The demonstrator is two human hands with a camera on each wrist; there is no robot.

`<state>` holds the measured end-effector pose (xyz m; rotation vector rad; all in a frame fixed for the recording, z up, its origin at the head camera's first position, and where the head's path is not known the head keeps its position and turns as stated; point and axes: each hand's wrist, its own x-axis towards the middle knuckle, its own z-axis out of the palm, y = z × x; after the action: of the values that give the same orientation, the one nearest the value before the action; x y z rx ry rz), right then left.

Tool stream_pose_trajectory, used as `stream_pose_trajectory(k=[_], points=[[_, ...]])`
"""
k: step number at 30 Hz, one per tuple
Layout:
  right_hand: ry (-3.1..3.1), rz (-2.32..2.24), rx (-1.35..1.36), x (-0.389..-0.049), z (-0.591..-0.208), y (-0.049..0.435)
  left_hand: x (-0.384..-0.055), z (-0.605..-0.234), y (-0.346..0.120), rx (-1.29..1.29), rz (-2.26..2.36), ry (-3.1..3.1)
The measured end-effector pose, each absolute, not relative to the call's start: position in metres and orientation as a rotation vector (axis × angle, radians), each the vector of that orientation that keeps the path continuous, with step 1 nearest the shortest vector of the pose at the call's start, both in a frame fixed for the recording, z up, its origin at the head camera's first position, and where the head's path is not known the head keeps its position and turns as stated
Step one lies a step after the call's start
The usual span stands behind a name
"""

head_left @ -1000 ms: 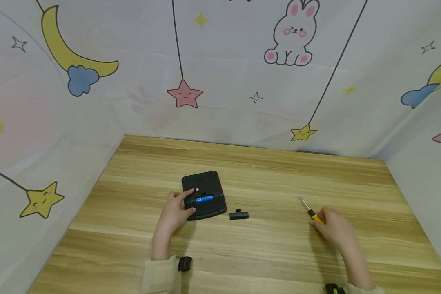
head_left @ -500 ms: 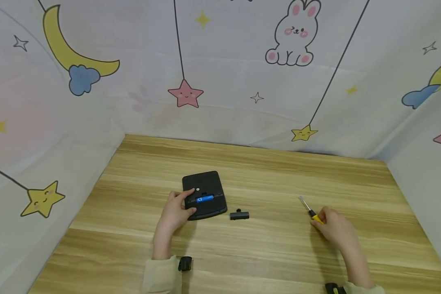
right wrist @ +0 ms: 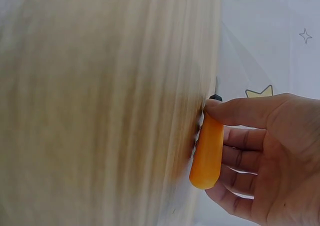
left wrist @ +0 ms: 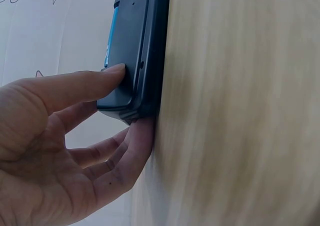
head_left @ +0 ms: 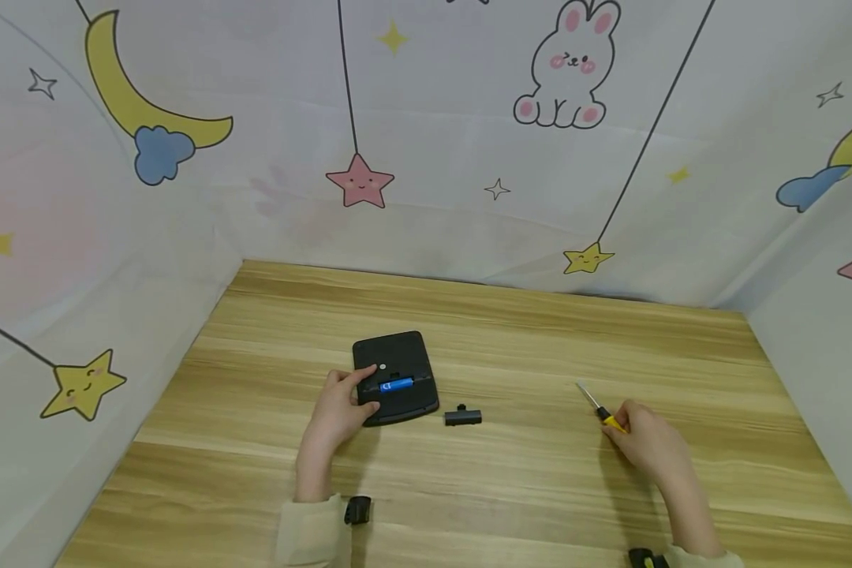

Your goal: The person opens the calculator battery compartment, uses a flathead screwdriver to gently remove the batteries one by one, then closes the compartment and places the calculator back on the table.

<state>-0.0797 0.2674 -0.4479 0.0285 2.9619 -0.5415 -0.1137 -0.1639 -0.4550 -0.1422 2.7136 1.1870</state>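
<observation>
A black calculator-like device [head_left: 394, 355] lies back side up on the table, its battery slot uncovered. Inside that slot sits a blue battery [head_left: 396, 385]. My left hand [head_left: 334, 409] holds the device at its left edge, thumb and index finger on the back; in the left wrist view other fingers [left wrist: 142, 141] curl against its side. To the right of the device lies a small dark battery cover [head_left: 463, 416]. Farther right, my right hand [head_left: 649, 439] holds a screwdriver [head_left: 600, 412] by its yellow handle [right wrist: 207, 153], thumb along it, with the metal tip pointing away to the upper left.
The wood-grain table [head_left: 525, 489] is enclosed at the back and sides by a white cloth [head_left: 440, 229] printed with stars, moons and a rabbit. A black wrist strap piece [head_left: 357, 510] shows by the left sleeve [head_left: 312, 530].
The screwdriver's tip has dipped very slightly, while the right hand stays in place. The left hand, device, battery and cover have not moved.
</observation>
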Motion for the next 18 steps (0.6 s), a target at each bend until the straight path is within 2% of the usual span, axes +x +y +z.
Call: stream_pose_trajectory(k=[18], points=[[2.998,-0.584,0.003,-0.077,-0.436,0.258,-0.113,-0.454,-0.162,-0.159,1.185,2.708]])
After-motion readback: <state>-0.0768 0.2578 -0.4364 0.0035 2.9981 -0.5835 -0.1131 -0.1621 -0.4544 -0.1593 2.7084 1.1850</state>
